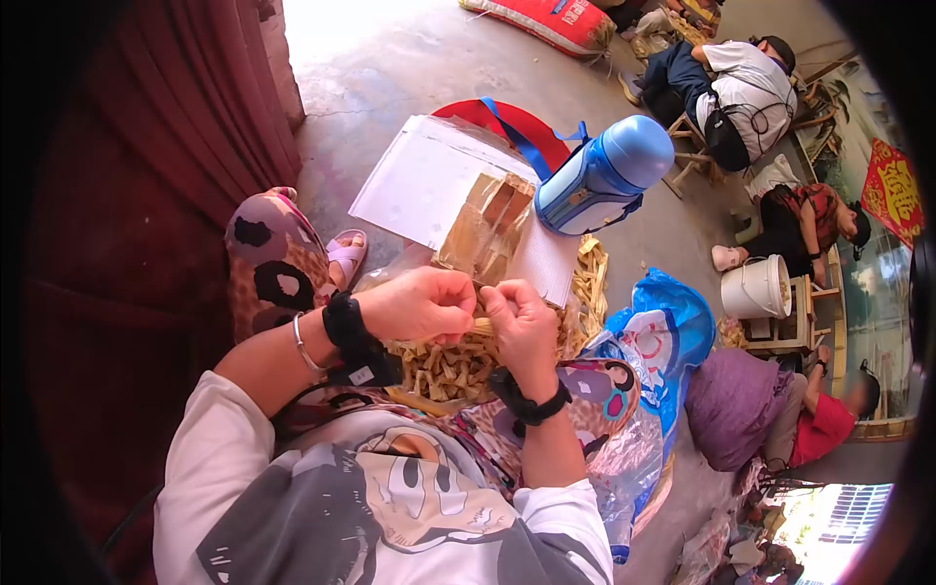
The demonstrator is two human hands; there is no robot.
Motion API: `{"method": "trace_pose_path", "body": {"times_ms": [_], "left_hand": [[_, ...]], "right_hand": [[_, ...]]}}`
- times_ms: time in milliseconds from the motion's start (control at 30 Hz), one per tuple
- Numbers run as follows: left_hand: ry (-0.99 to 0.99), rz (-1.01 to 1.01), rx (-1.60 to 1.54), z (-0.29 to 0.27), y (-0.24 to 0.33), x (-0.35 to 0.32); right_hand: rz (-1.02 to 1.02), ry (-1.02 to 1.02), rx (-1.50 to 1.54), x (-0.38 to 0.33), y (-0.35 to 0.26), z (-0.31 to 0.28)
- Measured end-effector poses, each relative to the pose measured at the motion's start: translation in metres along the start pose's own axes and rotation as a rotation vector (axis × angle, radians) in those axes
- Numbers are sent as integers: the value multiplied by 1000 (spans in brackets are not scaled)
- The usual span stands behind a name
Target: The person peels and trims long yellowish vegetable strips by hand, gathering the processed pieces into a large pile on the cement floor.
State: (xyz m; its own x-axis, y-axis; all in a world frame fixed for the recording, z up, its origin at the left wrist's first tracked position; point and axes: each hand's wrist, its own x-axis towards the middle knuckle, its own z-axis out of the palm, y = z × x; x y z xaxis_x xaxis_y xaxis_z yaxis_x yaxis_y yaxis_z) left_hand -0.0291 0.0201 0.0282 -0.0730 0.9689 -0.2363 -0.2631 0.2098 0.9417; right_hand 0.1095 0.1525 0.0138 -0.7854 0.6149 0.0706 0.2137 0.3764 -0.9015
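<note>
My left hand [421,304] and my right hand [522,324] meet above my lap, fingers pinched together on a small tan strip [480,310] between them. Just below them lies a heap of tan folded strips [450,369] on my lap. A clear plastic bag with tan pieces [485,226] stands just beyond my hands, leaning on white paper sheets [421,177]. Both wrists wear black bands; the left also has a silver bangle.
A blue bottle [603,175] lies beyond the bag, by a red round thing [526,129]. A blue plastic bag [663,331] is at my right. A dark red curtain [156,195] hangs left. Three people sit at the right near a white bucket [756,288].
</note>
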Motion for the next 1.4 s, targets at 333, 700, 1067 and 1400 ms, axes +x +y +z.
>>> {"method": "trace_pose_path", "body": {"times_ms": [333, 700, 1067, 1400], "left_hand": [[471, 531, 998, -17, 12, -1], [655, 404, 1508, -38, 1, 9], [367, 789, 1097, -10, 2, 0], [520, 694, 979, -24, 7, -5]], "right_hand": [[37, -280, 109, 12, 3, -31], [-193, 119, -404, 29, 28, -25], [216, -500, 568, 3, -6, -27], [334, -525, 1091, 10, 21, -66]]}}
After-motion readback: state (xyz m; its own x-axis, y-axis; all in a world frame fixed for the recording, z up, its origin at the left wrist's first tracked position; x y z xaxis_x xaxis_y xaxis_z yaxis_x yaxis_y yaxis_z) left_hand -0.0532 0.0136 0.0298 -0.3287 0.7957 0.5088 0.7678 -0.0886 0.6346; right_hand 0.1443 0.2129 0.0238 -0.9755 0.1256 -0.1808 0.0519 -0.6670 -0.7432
